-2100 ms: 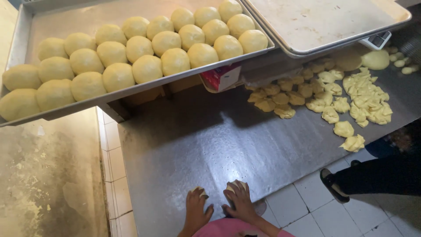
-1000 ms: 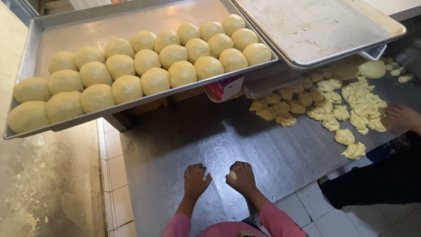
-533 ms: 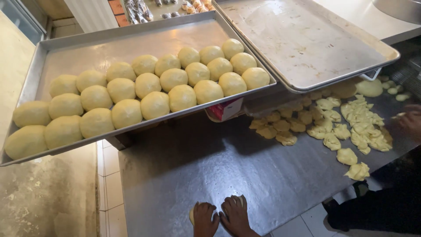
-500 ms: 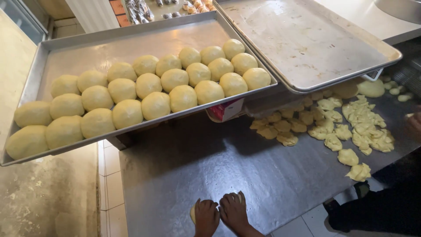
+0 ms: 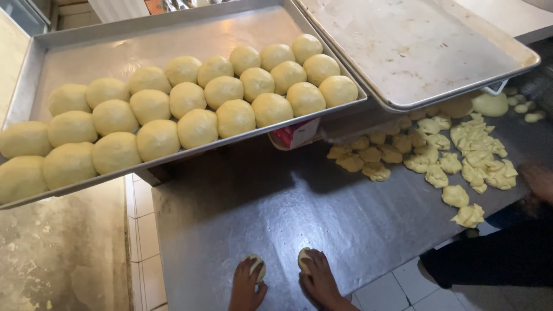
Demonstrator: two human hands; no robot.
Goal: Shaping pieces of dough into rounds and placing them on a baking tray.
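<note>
**Steel table, two dough pieces under the palms**

Steel table (image 5: 276, 213): below the bun tray (image 5: 173, 34), left hand (image 5: 246, 286) and right hand (image 5: 318, 280) each cup a dough piece (image 5: 257, 266) (image 5: 303, 259). Best rolled in small circles, with light, even pressure.

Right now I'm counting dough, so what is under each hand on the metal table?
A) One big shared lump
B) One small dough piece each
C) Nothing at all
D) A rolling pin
B: the left hand and right hand each cover a separate small dough piece.
</note>
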